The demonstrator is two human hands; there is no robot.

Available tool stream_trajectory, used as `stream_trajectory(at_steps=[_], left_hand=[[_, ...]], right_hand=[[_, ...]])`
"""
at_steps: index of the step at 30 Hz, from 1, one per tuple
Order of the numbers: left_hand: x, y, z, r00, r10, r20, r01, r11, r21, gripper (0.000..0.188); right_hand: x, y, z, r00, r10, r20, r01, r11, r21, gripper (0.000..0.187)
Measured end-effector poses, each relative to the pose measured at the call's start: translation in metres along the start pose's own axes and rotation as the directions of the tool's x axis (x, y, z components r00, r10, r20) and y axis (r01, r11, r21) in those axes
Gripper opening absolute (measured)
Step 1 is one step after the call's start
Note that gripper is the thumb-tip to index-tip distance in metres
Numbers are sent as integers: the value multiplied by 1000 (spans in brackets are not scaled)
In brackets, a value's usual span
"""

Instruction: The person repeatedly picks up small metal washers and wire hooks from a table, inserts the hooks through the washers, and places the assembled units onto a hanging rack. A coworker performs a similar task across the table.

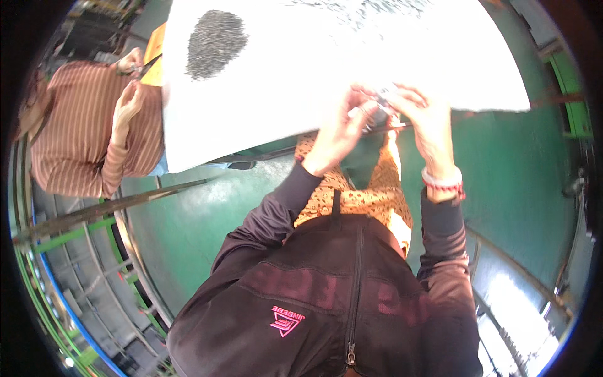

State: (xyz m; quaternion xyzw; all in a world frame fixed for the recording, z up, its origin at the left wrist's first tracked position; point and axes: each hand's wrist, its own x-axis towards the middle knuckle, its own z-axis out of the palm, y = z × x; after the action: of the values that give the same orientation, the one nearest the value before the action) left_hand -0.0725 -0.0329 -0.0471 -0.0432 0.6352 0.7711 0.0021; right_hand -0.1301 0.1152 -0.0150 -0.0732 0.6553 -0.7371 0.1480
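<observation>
My left hand (341,129) and my right hand (427,119) meet at the near edge of a brightly lit white tabletop (270,94). The fingers of both are bent and pinched together around small, dark grey and shiny bits (380,100). Glare washes out the fingertips, so the kind of these bits cannot be made out. Farther off on the left part of the tabletop lies a dense heap of thin dark slivers (217,45). More small dark pieces (377,9) are scattered loosely along the far side.
At the left, a co-worker in a striped brown top (94,129) holds a dark, slim tool (151,61) beside a yellow box-like thing (154,50). Green metal racks (94,264) stand at lower left. The green floor (509,169) shows around the table.
</observation>
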Motion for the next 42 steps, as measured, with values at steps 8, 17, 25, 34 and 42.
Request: stream_trajectory(at_steps=[8,17,25,34,42], left_hand=[[4,-8,-13,967,249,-44,-234,946,227,19],[-2,-17,-137,840,216,-498,219,704,675,21],[18,-50,-204,864,315,-392,348,189,918,17],[8,-12,-161,894,342,-288,38,584,811,14],[-10,59,-55,988,-40,151,53,995,-86,14]], right_hand=[[4,1,12,989,145,-40,-132,962,238,26],[-11,0,25,996,87,-32,-81,986,143,23],[-13,-15,35,991,122,-47,-117,988,105,21],[-14,-11,32,994,85,66,-95,981,170,25],[-21,-5,29,999,45,27,-48,985,163,25]])
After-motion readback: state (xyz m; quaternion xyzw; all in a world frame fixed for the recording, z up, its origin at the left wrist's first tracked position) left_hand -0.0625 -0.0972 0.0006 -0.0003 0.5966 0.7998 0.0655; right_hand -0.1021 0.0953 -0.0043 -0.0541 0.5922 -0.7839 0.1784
